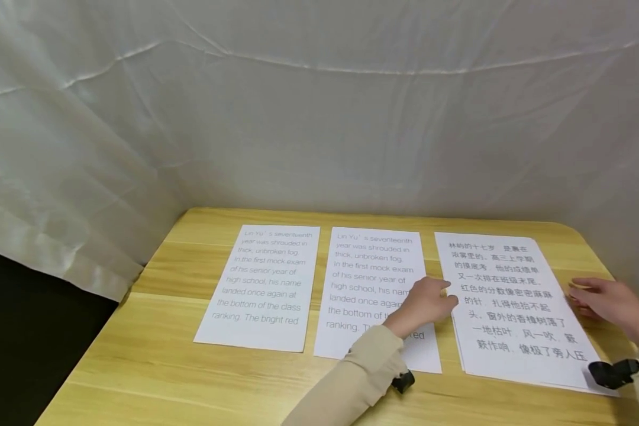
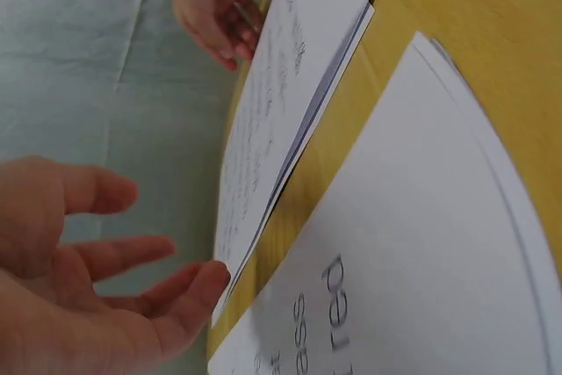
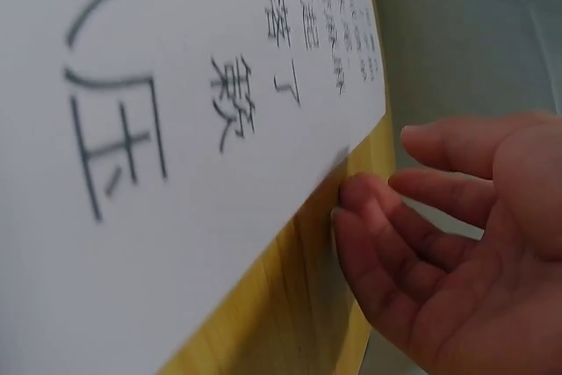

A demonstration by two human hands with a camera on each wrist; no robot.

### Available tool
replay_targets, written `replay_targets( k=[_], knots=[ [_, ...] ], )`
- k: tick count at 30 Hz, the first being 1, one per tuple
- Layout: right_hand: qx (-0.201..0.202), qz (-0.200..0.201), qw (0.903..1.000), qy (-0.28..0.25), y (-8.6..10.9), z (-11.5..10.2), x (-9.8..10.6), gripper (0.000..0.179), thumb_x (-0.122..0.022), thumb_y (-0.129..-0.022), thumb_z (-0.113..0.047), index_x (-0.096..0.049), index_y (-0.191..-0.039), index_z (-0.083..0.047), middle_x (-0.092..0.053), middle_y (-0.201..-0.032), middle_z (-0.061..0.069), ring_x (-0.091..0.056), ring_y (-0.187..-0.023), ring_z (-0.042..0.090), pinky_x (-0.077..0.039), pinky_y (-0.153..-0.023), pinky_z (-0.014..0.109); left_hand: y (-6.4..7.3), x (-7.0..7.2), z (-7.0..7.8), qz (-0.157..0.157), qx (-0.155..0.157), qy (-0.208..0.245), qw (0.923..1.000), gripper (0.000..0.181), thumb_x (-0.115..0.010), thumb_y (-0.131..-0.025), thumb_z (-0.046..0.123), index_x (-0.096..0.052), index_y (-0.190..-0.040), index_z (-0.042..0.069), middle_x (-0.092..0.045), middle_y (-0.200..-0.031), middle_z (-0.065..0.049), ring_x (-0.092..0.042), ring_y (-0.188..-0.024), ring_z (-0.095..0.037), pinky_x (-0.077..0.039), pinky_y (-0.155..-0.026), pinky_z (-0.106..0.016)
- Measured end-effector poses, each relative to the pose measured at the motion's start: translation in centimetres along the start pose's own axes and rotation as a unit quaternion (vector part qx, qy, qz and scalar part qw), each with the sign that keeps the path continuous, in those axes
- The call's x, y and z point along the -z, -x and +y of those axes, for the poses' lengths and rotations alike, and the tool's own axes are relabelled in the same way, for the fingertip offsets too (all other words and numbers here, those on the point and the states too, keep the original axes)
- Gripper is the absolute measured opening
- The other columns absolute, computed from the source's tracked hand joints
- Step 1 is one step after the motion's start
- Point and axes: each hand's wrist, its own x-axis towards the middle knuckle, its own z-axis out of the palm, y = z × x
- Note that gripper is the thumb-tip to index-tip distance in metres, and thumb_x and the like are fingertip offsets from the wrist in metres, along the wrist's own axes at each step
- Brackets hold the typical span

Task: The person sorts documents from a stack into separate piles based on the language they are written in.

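Observation:
On the right of the table lies a small stack of white sheets printed with Chinese text (image 1: 506, 307), its edges slightly out of line. My left hand (image 1: 425, 303) is at the stack's left edge, fingers loosely bent with nothing between them; in the left wrist view its lowest fingertips (image 2: 209, 283) meet the paper's edge. Along the opposite edge is my right hand (image 1: 612, 305), its fingers (image 3: 369, 243) relaxed and slightly curved beside the sheets. Under my left forearm, the middle English-text sheets (image 1: 373, 284) are partly covered.
Another white sheet with English text (image 1: 258, 284) lies further left on the wooden table (image 1: 138, 355). Pale hanging fabric (image 1: 319, 130) encloses the table's back and sides. A black wrist device (image 1: 612, 374) overlaps the right stack's near corner in the head view.

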Motion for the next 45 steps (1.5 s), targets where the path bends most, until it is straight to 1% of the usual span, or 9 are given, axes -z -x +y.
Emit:
replay_targets(
  k=[4, 7, 10, 13, 15, 25, 33, 39, 45],
  knots=[
    [0.005, 0.018, 0.9998, 0.012, 1.3, -1.6, -0.6, 0.071, -0.048, -0.101, -0.033, -0.027, -0.135, 0.025, -0.039, -0.125, 0.045, -0.057, -0.095, 0.046, -0.052, -0.072, 0.046, 0.7, 0.8, -1.1, -0.034, -0.057, -0.016, 0.9977, 0.043, -0.060, -0.094, 0.026, -0.059, -0.133, 0.010, -0.060, -0.129, 0.000, -0.043, -0.053, -0.005, -0.044, -0.060, -0.017],
    [0.022, 0.030, 0.9990, 0.026, 2.6, -3.8, -0.8, 0.066, -0.046, -0.101, -0.031, -0.028, -0.135, 0.024, -0.040, -0.122, 0.044, -0.050, -0.099, 0.051, -0.050, -0.071, 0.048, 1.0, 1.1, -1.8, -0.052, -0.102, -0.040, 0.9926, 0.042, -0.059, -0.095, 0.025, -0.058, -0.134, 0.009, -0.059, -0.129, -0.002, -0.055, -0.066, -0.001, -0.045, -0.062, -0.014],
    [0.064, 0.029, 0.9969, 0.036, 3.7, -6.0, -1.0, 0.062, -0.045, -0.102, -0.029, -0.033, -0.133, 0.023, -0.043, -0.119, 0.043, -0.050, -0.098, 0.050, -0.046, -0.070, 0.044, 1.4, 1.6, -2.3, -0.049, -0.135, -0.046, 0.9886, 0.042, -0.059, -0.096, 0.024, -0.058, -0.134, 0.008, -0.059, -0.130, -0.002, -0.059, -0.102, -0.005, -0.045, -0.077, -0.014],
    [0.098, 0.022, 0.9943, 0.035, 4.5, -8.0, -1.8, 0.060, -0.045, -0.102, -0.030, -0.036, -0.135, 0.020, -0.046, -0.120, 0.041, -0.049, -0.101, 0.050, -0.041, -0.075, 0.051, 1.7, 2.5, -2.9, -0.034, -0.144, -0.027, 0.9886, 0.042, -0.058, -0.097, 0.022, -0.056, -0.136, 0.007, -0.057, -0.132, -0.002, -0.057, -0.108, -0.008, -0.045, -0.082, -0.015],
    [0.116, 0.016, 0.9928, 0.027, 5.0, -9.3, -2.5, 0.059, -0.046, -0.102, -0.030, -0.037, -0.136, 0.018, -0.047, -0.122, 0.040, -0.048, -0.104, 0.051, -0.039, -0.079, 0.056, 1.8, 3.4, -3.4, -0.016, -0.146, -0.015, 0.9891, 0.043, -0.057, -0.097, 0.022, -0.054, -0.138, 0.007, -0.058, -0.132, -0.003, -0.058, -0.109, -0.010, -0.046, -0.084, -0.017],
    [0.172, 0.019, 0.9849, -0.007, 6.5, -14.7, -6.6, 0.050, -0.050, -0.101, -0.026, -0.047, -0.135, 0.010, -0.058, -0.117, 0.029, -0.054, -0.105, 0.041, -0.043, -0.081, 0.047, 2.8, 8.4, -7.1, 0.067, -0.119, 0.014, 0.9905, 0.042, -0.055, -0.098, 0.020, -0.054, -0.137, 0.005, -0.062, -0.126, -0.009, -0.061, -0.106, -0.020, -0.048, -0.090, -0.030],
    [0.186, -0.036, 0.9800, -0.063, 6.6, -17.9, -8.5, 0.050, -0.052, -0.101, -0.024, -0.045, -0.138, 0.008, -0.059, -0.117, 0.025, -0.059, -0.100, 0.033, -0.053, -0.076, 0.028, 3.6, 10.5, -9.6, 0.094, -0.079, 0.026, 0.9921, 0.042, -0.054, -0.098, 0.019, -0.053, -0.137, 0.004, -0.061, -0.126, -0.009, -0.058, -0.109, -0.024, -0.048, -0.091, -0.037],
    [0.180, -0.081, 0.9739, -0.112, 6.1, -18.9, -10.0, 0.052, -0.055, -0.100, -0.019, -0.040, -0.141, 0.009, -0.059, -0.115, 0.024, -0.060, -0.100, 0.033, -0.055, -0.078, 0.032, 3.6, 12.3, -11.3, 0.111, -0.063, 0.024, 0.9915, 0.043, -0.055, -0.098, 0.020, -0.053, -0.137, 0.003, -0.057, -0.130, -0.012, -0.057, -0.110, -0.026, -0.048, -0.089, -0.040],
    [0.177, -0.090, 0.9720, -0.125, 5.3, -19.5, -10.9, 0.053, -0.055, -0.100, -0.020, -0.040, -0.141, 0.009, -0.059, -0.115, 0.022, -0.059, -0.101, 0.034, -0.054, -0.081, 0.032, 3.9, 13.9, -12.7, 0.125, -0.037, 0.022, 0.9912, 0.042, -0.055, -0.098, 0.022, -0.054, -0.136, 0.003, -0.053, -0.134, -0.014, -0.055, -0.113, -0.029, -0.048, -0.089, -0.044]
  ],
)
